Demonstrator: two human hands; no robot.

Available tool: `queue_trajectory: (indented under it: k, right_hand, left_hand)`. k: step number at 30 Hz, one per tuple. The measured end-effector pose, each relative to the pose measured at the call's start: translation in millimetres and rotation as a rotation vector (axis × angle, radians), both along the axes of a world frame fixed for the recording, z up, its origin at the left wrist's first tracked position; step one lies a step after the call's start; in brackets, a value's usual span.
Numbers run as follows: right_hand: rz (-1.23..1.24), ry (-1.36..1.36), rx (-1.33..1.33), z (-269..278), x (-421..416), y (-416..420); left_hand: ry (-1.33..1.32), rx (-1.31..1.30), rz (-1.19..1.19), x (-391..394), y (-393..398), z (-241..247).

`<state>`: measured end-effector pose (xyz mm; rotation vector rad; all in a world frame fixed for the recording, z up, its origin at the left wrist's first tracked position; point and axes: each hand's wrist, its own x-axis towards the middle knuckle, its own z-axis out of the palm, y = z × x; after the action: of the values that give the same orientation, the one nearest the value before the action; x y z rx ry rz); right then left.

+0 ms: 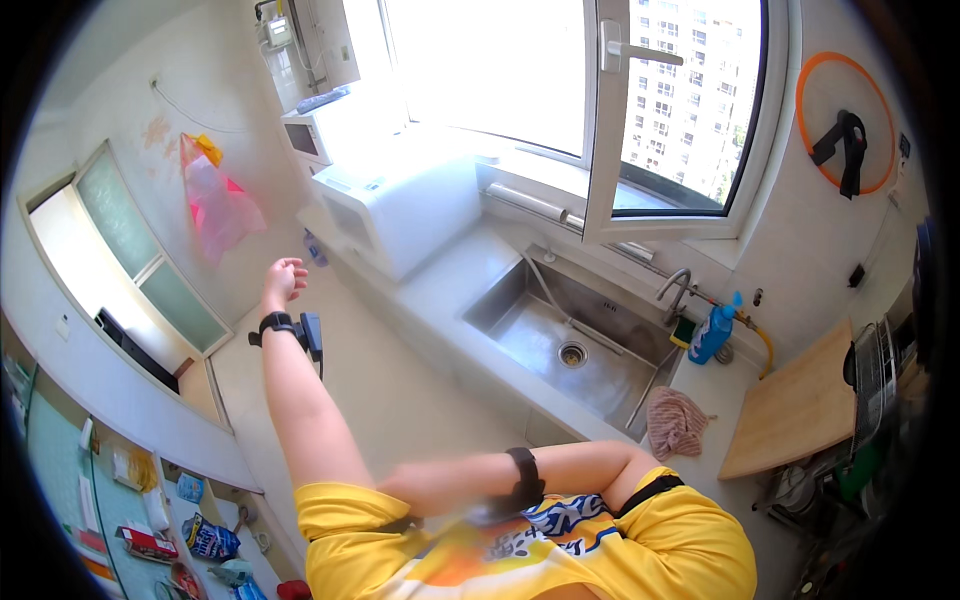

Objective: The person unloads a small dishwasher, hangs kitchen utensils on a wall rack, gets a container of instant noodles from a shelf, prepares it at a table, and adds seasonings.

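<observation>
My left hand point(285, 280) is held out over the floor with loosely curled fingers and nothing in it; a black strap with a dark device circles that wrist. My right arm crosses my chest, and the blurred right hand point(405, 484) lies at my left upper arm, by the yellow sleeve point(349, 504). Its fingers are too blurred to make out. Ahead is a steel sink point(540, 352) with a drain and a curved faucet point(679, 289). Beside it stand a blue spray bottle point(711, 334) and a green and yellow sponge point(682, 331). A striped cloth point(675, 424) lies on the counter.
A white countertop appliance point(405, 217) and a microwave point(307, 139) stand left of the sink. The window sash point(600, 150) is swung inward above it. A wooden board point(799, 405) and a wire rack point(874, 382) are at right. Shelves with packages point(210, 536) stand lower left, near a sliding door point(120, 217).
</observation>
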<state>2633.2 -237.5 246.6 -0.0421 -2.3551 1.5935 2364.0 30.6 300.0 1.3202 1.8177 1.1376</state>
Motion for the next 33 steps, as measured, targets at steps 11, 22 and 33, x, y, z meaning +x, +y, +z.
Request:
queue_trajectory:
  k: [11,22,33]
  right_hand:
    - [-0.417,0.147,-0.165,-25.3,5.9,0.8]
    - [-0.06,-0.157,-0.317,-31.4,-5.1,27.0]
    - [0.061,-0.086,-0.51,5.6,-25.7,28.7]
  left_hand:
    - [0.24,-0.234,-0.119,8.4,-20.6,-188.0]
    - [1.061,0.044,-0.442,98.8,-37.4,-159.7]
    - [1.513,-0.005,-0.709,127.3,-37.3,-175.8]
